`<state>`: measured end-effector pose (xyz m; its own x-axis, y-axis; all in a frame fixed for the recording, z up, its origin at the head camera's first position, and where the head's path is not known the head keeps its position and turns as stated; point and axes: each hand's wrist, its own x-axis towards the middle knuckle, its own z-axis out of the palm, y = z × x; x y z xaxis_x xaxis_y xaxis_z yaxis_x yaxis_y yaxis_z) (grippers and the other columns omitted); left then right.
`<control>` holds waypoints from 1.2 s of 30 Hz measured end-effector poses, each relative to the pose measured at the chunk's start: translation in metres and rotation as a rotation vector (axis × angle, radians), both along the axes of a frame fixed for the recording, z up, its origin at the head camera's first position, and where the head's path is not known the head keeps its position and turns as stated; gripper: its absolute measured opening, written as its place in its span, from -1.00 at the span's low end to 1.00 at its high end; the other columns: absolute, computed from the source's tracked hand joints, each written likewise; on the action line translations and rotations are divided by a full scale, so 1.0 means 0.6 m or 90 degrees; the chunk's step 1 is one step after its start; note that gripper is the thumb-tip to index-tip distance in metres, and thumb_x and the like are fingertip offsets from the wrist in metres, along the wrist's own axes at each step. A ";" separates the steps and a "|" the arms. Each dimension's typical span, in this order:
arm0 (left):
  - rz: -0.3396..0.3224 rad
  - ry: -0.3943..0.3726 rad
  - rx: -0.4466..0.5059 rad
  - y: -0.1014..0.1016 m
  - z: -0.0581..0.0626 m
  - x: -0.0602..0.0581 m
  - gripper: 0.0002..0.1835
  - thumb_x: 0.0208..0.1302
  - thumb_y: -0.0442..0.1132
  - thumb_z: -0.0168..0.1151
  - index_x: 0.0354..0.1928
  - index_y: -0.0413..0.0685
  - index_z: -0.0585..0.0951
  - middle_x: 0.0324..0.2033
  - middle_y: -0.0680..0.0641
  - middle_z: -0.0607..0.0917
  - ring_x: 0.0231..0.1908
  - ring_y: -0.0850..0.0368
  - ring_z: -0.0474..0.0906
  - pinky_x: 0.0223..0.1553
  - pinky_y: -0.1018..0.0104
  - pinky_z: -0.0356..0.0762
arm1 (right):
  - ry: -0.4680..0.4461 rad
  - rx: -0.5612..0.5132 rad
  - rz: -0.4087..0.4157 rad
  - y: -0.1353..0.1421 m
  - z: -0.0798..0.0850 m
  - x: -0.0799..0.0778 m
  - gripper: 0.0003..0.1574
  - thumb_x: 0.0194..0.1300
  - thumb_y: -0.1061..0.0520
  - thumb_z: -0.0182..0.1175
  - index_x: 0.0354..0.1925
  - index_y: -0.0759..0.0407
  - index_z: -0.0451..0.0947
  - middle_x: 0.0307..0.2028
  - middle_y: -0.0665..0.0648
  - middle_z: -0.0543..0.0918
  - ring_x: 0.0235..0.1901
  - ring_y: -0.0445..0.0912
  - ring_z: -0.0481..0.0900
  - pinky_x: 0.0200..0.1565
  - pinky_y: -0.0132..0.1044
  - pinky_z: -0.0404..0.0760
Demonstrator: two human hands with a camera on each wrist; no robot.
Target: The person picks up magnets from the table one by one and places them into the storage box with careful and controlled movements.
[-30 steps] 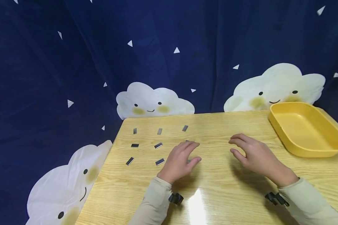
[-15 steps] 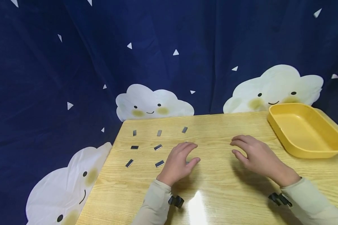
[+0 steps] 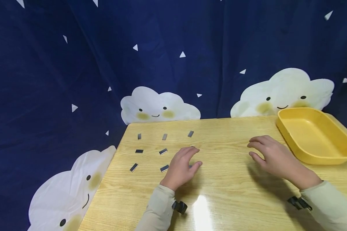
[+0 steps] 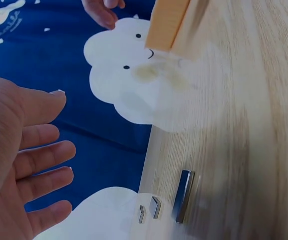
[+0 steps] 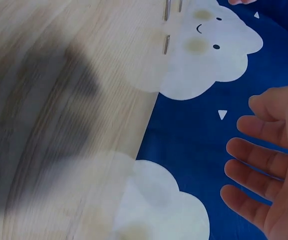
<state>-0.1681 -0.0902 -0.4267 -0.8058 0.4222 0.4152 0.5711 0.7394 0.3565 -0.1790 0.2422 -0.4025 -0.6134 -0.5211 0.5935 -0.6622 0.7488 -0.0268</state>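
Note:
Several small, flat rectangular pieces, dark on top with shiny metallic edges, lie in loose rows on the left of the table. Among them are a back-row piece [image 3: 191, 133], a middle-row piece [image 3: 163, 151] and a front-row piece [image 3: 164, 168]. My left hand [image 3: 180, 168] hovers over the right end of these rows, fingers relaxed and holding nothing, partly hiding pieces beneath it. In the left wrist view a dark piece [image 4: 183, 196] shows to the right of that hand. My right hand [image 3: 274, 158], empty with loosely bent fingers, hangs above the table left of the yellow tray [image 3: 299, 154].
The yellow tray stands at the right back of the light wood table [image 3: 225, 199], its inside bare. Behind the table's back edge hangs a dark blue curtain [image 3: 208, 38] with printed clouds. A black strap [image 3: 180, 207] sits at the left wrist, another strap [image 3: 299, 203] at the right.
My right hand has moved to the right, closer to the yellow tray. My left hand has shifted very slightly left. The small pieces and the tray lie as before.

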 end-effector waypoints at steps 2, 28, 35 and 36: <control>0.002 -0.009 0.002 -0.002 -0.002 0.001 -0.55 0.34 -0.04 0.27 0.20 -0.05 0.59 0.17 -0.04 0.65 0.25 0.04 0.53 0.29 0.14 0.47 | -0.001 0.003 -0.008 0.007 0.002 0.001 -0.68 -0.07 0.22 0.42 -0.24 0.22 0.68 -0.15 0.21 0.69 -0.09 0.13 0.61 -0.12 0.06 0.61; 0.003 -0.043 -0.012 -0.011 0.003 -0.001 -0.52 0.37 -0.04 0.23 0.24 -0.08 0.55 0.21 -0.05 0.62 0.28 0.04 0.50 0.30 0.12 0.45 | -0.081 0.035 -0.127 0.094 -0.004 -0.026 -0.71 -0.02 0.21 0.46 -0.26 0.24 0.68 -0.20 0.25 0.70 -0.20 0.17 0.65 -0.18 0.15 0.60; 0.011 -0.027 -0.032 -0.016 0.000 0.000 -0.51 0.36 -0.05 0.23 0.27 -0.05 0.53 0.20 -0.05 0.63 0.26 0.04 0.52 0.28 0.13 0.48 | -0.091 0.056 -0.138 0.115 0.000 -0.027 -0.70 -0.02 0.21 0.47 -0.25 0.25 0.68 -0.22 0.25 0.70 -0.24 0.18 0.63 -0.25 0.14 0.61; 0.012 -0.026 -0.031 -0.017 -0.002 0.001 -0.51 0.37 -0.04 0.23 0.27 -0.04 0.53 0.20 -0.05 0.63 0.26 0.04 0.52 0.27 0.13 0.48 | -0.092 0.058 -0.141 0.117 0.001 -0.026 -0.70 -0.02 0.21 0.47 -0.26 0.25 0.68 -0.22 0.26 0.70 -0.24 0.17 0.63 -0.25 0.14 0.61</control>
<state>-0.1677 -0.1003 -0.4276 -0.8298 0.4258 0.3607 0.5424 0.7673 0.3420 -0.1948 0.3127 -0.4020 -0.7933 -0.4127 0.4477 -0.4767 0.8783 -0.0351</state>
